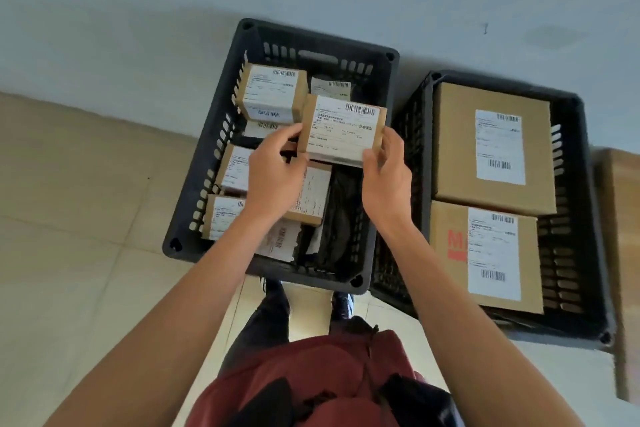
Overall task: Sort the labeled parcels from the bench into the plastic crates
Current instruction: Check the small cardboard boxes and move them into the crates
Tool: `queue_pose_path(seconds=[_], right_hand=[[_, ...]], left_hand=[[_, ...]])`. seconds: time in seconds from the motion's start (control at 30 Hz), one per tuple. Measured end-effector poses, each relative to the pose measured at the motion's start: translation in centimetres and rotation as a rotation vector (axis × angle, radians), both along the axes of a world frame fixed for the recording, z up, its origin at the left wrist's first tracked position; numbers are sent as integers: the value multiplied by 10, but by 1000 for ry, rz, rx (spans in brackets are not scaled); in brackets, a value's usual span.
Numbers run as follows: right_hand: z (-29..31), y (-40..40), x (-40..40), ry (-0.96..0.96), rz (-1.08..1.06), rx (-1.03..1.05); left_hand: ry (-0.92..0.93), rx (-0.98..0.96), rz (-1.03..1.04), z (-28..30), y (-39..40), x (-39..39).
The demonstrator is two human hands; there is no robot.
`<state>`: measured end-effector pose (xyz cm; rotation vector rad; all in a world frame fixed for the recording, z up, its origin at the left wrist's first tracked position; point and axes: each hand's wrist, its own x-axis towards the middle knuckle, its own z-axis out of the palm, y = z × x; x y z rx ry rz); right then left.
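- Small parcel (341, 130), flat brown cardboard box w/ big white label & barcode facing up, is being held above the left crate (204, 163), over its middle-right part, tilted a bit.
- Left hand (273, 173) is gripping the parcel's left short edge; fingers (284, 135) are curling round it, thumb on the near side.
- Right hand (386, 173) is gripping the right near corner, thumb (370, 158) pressing on the label edge, fingers wrapping the far side. Both hands are closing on the same parcel, bare forearms reaching in from below.
- Left crate: black plastic, rectangular, slotted vent walls, handle cut-out in far wall, sitting on the floor (69, 236) against the wall (138, 10).
- Inside it: several small labeled cardboard boxes – one at far left (270, 94), two at near left (235, 166) (221, 220), one mid (313, 194) partly under the left hand – plus a dark plastic mailer bag (341, 218), crinkly, along the right side, and a pale labeled packet (282, 243) at the near edge.
- Right crate (581, 218): same black slotted plastic, just beside the left one, sides nearly touching.
- It is holding two larger cardboard boxes w/ white labels: far box (457, 149) plain, near box (450, 274) w/ red print on the left face; they are filling most of the crate.
- Floor: pale beige tiles, smooth. Wall: grey-white, matte.
- Person's dark red top (311, 374) & dark trousers (263, 322) are showing at bottom of view.
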<state>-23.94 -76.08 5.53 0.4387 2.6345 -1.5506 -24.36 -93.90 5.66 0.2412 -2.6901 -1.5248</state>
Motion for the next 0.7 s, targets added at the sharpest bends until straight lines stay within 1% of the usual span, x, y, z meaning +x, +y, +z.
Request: queue_pose_path(seconds=[0.17,0.3,0.37,0.43,0.57,0.7], right_hand=[[-28,-15,-33,15,-18,107],[-42,-14,-50,48,-67,139],[-47,-14,-60,71,-45,135],[-52,-15,-69,92,-11,173],[-64,-15,-85,149,30,272],[-72,-15,-98,129,94,370]], left_hand=[[-40,-55,-179,-8,-20,-59],[-59,-61,-259,-14,-22,-82],[-46,-68,-296,-16,-23,-90],[-36,-85,-304,-19,-23,-96],[-82,-206,-338,-31,-22,-106],[-128,-298,-378,-38,-19,-113]])
